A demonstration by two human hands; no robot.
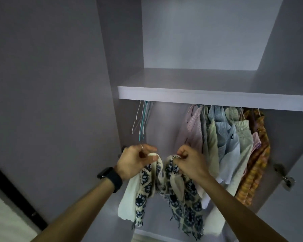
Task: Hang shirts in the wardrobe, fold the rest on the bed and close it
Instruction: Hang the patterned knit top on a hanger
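I hold a cream shirt with a dark blue flower pattern (180, 198) up in front of the open wardrobe (199, 95). My left hand (135, 161) pinches its top edge on the left and my right hand (189, 163) grips the top edge on the right, a little apart. The shirt hangs down between my forearms. Whether a hanger is inside it I cannot tell. Several bare wire hangers (142, 119) hang under the shelf at the left. A row of hung shirts (231, 140) fills the right end.
The wardrobe's left door (47, 84) stands open beside my left arm, the right door (297, 137) with a metal hinge (287, 180) at the right. A bare shelf sits above the rail. A gap lies between the hangers and the hung shirts.
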